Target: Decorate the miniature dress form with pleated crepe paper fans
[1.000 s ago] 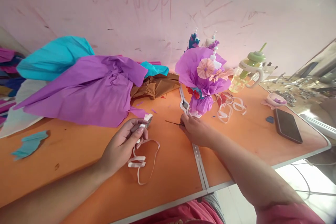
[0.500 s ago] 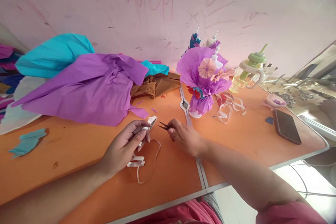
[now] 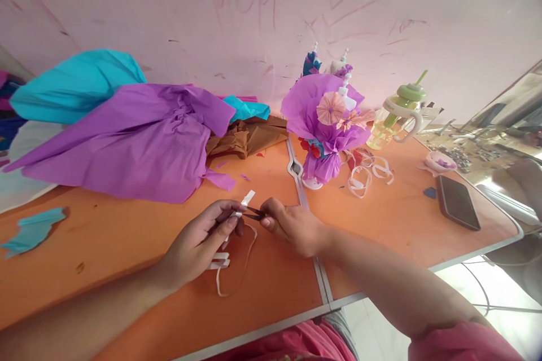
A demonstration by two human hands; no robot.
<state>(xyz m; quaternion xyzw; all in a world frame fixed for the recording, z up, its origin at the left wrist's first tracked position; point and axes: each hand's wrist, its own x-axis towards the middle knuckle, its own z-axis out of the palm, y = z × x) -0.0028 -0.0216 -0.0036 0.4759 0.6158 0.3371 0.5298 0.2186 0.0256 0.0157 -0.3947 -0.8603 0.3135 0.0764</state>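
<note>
Pinched in my left hand [image 3: 207,235] is a white ribbon [image 3: 249,197], folded into loops; a thin tail of it hangs down and curls on the orange table [image 3: 279,271]. My right hand [image 3: 292,225] grips small dark scissors [image 3: 254,213], with the handles hidden by my fingers. The blades are parted and their tips reach the ribbon beside my left fingertips. Whether they have cut into it I cannot tell. Behind my hands stands a purple paper bouquet [image 3: 324,104] with peach paper flowers.
Purple crepe paper [image 3: 127,146], turquoise paper [image 3: 80,87] and brown paper [image 3: 249,138] lie at the back left. A teal scrap [image 3: 34,231] is at far left. To the right are loose ribbon curls [image 3: 359,180], a bottle with a green lid [image 3: 404,107] and a phone [image 3: 457,202].
My right hand has moved left, bringing the scissor blades from a gap away up to the ribbon. My left hand keeps its hold, and the ribbon loops have shifted slightly.
</note>
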